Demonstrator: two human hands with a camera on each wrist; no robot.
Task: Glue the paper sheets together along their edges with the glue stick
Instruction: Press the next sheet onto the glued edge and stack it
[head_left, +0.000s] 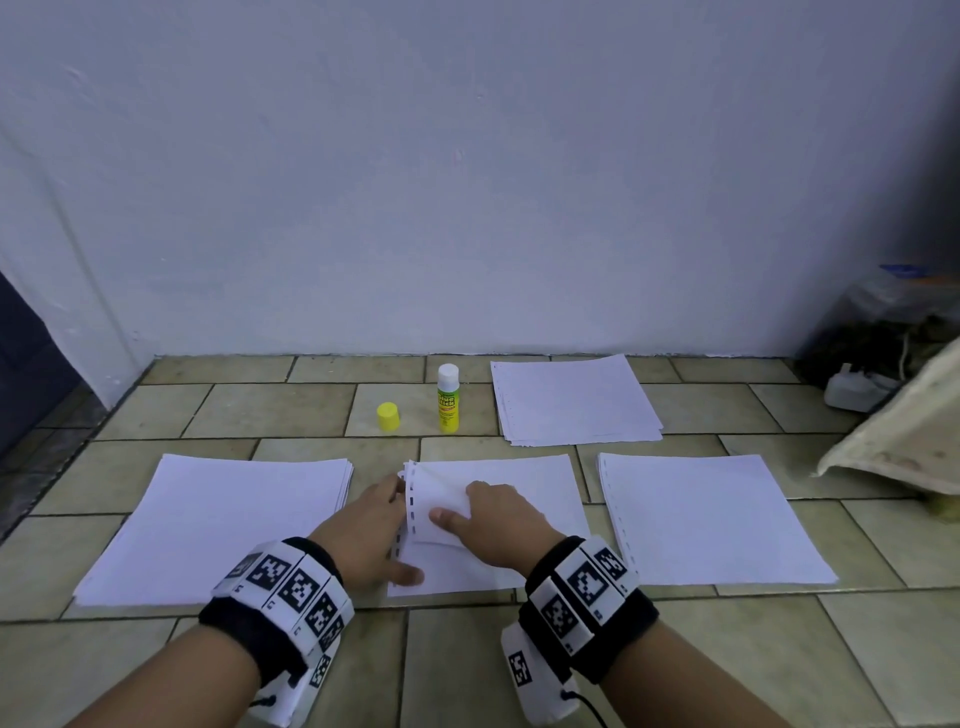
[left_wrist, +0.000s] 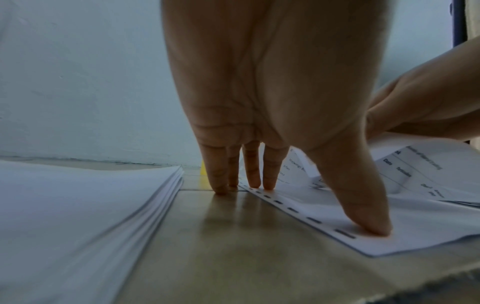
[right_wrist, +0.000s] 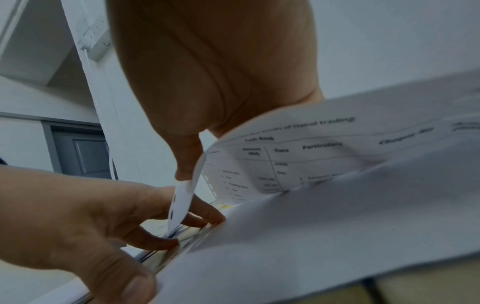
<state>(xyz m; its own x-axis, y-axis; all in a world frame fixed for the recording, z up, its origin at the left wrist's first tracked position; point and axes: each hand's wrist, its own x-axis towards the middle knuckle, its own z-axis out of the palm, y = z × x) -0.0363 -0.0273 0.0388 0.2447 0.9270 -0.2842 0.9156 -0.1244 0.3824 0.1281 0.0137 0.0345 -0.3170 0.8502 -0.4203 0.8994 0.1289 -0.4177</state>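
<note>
Two white paper sheets (head_left: 524, 519) with a punched left edge lie on the tiled floor in the middle. My left hand (head_left: 370, 530) presses that punched edge (left_wrist: 291, 208) down, fingers straight and the thumb (left_wrist: 369, 224) flat on the lower sheet. My right hand (head_left: 501, 519) pinches the top sheet (right_wrist: 298, 156) and curls its left part up and back, showing a printed table on its underside. The uncapped green-and-yellow glue stick (head_left: 448, 399) stands behind the sheets, and its yellow cap (head_left: 388, 417) stands to its left.
Stacks of white paper lie at the left (head_left: 223, 525), at the right (head_left: 706, 519) and at the back right (head_left: 574, 400). A white wall (head_left: 467, 208) closes the back. A cloth-covered object (head_left: 904, 441) and a white adapter (head_left: 852, 392) sit far right.
</note>
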